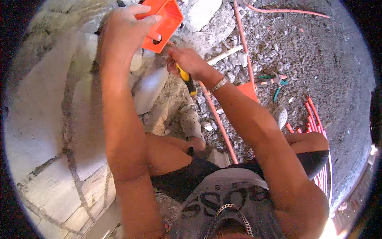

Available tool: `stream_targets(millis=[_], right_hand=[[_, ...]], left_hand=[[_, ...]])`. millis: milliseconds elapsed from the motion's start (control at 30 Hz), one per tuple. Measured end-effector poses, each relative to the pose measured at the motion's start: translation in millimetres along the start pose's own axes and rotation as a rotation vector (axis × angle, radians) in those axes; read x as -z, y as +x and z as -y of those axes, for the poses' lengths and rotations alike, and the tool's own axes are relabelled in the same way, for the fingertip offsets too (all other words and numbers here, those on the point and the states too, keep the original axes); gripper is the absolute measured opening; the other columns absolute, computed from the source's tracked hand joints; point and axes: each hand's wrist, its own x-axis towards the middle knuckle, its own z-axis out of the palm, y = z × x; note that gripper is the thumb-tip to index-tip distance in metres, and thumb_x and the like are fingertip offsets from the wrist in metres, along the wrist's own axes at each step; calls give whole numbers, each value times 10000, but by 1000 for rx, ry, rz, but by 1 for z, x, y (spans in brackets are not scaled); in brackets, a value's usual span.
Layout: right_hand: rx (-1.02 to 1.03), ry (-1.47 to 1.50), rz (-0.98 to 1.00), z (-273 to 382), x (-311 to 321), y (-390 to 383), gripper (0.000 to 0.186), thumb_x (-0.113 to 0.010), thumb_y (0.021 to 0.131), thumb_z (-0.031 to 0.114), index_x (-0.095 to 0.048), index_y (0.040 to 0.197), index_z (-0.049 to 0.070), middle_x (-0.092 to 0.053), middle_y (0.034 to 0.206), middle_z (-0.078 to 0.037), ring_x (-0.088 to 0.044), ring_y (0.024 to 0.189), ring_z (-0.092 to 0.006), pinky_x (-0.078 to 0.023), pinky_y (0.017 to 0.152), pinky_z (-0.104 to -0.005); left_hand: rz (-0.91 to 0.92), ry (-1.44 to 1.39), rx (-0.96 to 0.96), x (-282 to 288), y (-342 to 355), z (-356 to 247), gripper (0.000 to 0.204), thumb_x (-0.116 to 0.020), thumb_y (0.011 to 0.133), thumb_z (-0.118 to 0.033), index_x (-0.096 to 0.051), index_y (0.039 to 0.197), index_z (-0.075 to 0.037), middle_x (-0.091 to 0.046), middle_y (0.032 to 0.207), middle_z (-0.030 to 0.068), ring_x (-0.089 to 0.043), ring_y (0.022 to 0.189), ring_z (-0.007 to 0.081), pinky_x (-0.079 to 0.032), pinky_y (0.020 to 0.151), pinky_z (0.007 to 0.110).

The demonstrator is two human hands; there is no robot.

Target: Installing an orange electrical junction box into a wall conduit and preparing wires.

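Note:
My left hand [124,34] grips an orange plastic box [172,19], its fingers reaching over the rim and into the open side. A round dark hole shows in the box's wall near my fingertips. Just below the box's lower corner is my right hand [190,63], closed around a yellow-and-black screwdriver [185,77]. The screwdriver's metal tip points back toward me, away from the box. My right thumb and forefinger come close to the box's corner; whether they touch it or pinch something small I cannot tell.
A block-and-stone wall [47,91] rises at my left. Orange conduit [243,40] crosses the gravel, near a pale wooden stick [226,55]. Green-handled pliers [274,81] lie right of another orange piece [248,92]. Several cut conduits [314,115] lie bundled by my knee.

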Motion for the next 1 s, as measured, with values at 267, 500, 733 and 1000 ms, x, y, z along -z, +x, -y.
stream_targets(millis=[267,500,733,1000], right_hand=[[-387,403,-320,-92,66,-106,275,-587,877,272,-588,804,7,-604,728,-94,-587,601,-172,-477,533,-292],[-393,-816,-343,-202,128,-229,313,-554,853,347,-611,736,62,-614,667,-168,-629,625,-330,-493,545,-439],[-750,-940,-389,-271,103,-272,379,-513,826,409,-668,830,63,-673,739,-119,-654,687,-302,-512,645,-432],[-487,-1028,-95,-234,93,-246,411,-438,880,411,-579,1142,127,-641,994,-165,-620,900,-358,-477,809,-456]], left_hand=[[-22,146,-151,-4,11,14,496,-682,762,-379,-648,1075,4,-673,981,195,-668,880,272,-504,791,341],[14,236,-217,-7,24,25,538,-684,765,-389,-625,1112,19,-658,1040,206,-646,960,268,-485,844,331],[20,255,-164,-14,29,30,533,-674,771,-411,-625,1151,-41,-650,1093,169,-636,994,277,-472,872,336],[-23,308,-227,-16,32,39,550,-602,792,-461,-616,1179,-71,-616,1154,184,-590,1081,315,-440,917,365]])
